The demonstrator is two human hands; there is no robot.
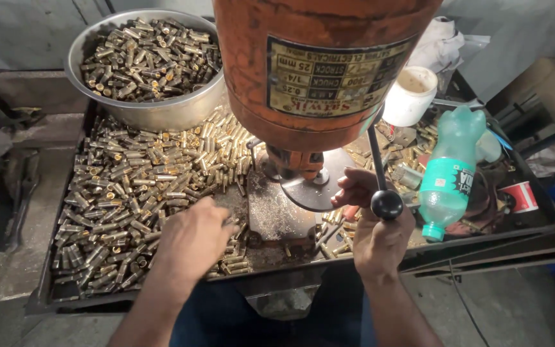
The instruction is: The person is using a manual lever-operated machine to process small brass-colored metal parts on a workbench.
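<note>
My left hand [194,239] rests palm down on a heap of small brass tubes [130,193] spread over a dark metal tray [46,302], its fingers curled among the pieces near the press base. My right hand [374,225] is at the black ball-ended lever [387,203] of an orange bench drill press [316,58], fingers reaching toward the round metal work table [319,189] under the chuck [297,164]. Whether the fingers pinch a piece there is hidden.
A steel bowl [149,109] full of brass tubes stands at the back left. A green plastic bottle [448,177] lies at the right, next to a white cup [412,96], a red paper cup [520,196] and a crumpled cloth [441,42].
</note>
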